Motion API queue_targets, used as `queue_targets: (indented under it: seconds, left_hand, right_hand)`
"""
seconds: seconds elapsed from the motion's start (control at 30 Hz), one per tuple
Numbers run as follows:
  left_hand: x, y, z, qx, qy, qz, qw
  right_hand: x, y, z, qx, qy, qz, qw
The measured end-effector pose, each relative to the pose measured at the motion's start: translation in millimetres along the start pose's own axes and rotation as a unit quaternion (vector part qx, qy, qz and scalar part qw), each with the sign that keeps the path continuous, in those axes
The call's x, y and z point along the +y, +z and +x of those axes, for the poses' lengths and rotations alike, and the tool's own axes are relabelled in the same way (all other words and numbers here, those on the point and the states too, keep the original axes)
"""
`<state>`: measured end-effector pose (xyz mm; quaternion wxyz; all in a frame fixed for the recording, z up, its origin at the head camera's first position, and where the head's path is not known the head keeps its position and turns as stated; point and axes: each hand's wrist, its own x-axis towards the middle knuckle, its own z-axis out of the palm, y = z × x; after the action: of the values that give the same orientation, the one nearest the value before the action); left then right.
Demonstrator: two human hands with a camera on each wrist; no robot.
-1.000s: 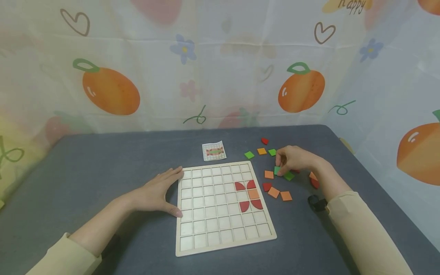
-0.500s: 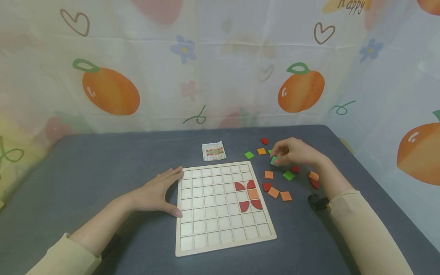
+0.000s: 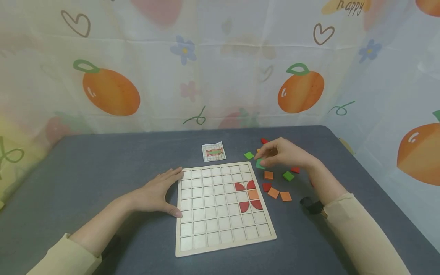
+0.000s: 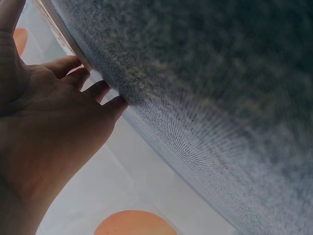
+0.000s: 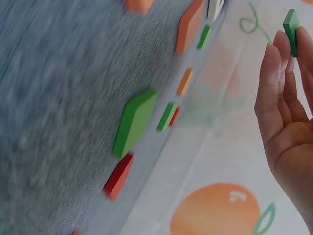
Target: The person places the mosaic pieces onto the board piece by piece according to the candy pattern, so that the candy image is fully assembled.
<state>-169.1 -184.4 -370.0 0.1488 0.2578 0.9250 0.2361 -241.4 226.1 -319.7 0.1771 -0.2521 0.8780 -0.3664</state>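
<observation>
The left hand [image 3: 154, 194] rests against the left edge of the white gridded board [image 3: 206, 247], fingers and thumb spread apart; in the left wrist view its fingertips meet the board's edge. Between thumb and fingertips the right hand [image 3: 283, 154] pinches a green square tile [image 3: 259, 164], held off the table just beyond the board's upper right corner. The right wrist view shows that green tile [image 5: 291, 30] above the table. On the board's right part lie several red rounded pieces [image 3: 244, 206] around an orange square [image 3: 253, 194].
A small printed pattern card [image 3: 214, 151] lies behind the board. Loose tiles are scattered right of it: a green one [image 3: 288, 176], orange ones [image 3: 285, 196], red ones [image 3: 267, 187] and a green one near the card [image 3: 249, 155]. A patterned curtain [image 3: 220, 76] hangs behind the table.
The right hand has lifted the green tile from the loose pieces and moved it left towards the board's upper right corner. The left hand has stayed in place.
</observation>
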Motion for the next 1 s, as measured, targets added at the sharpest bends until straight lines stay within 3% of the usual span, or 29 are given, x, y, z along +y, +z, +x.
queue_targets:
  seconds: [0.37,0.67,1.0]
  left_hand:
    - [0.0,0.3,0.0,0.003,0.002,0.0,1.0]
    - [0.6,-0.7,-0.7,0.002,0.002,0.0,1.0]
    - [0.2,-0.5,-0.6,0.001,0.005,-0.003,1.0]
  right_hand:
    - [-16.1,26.7,9.1,-0.039,-0.001,0.009,0.9992]
    - [-23.6,45.9,16.4,-0.102,-0.03,-0.001,0.9944]
    - [-24.9,59.9,19.3,-0.122,-0.024,-0.01,0.9922]
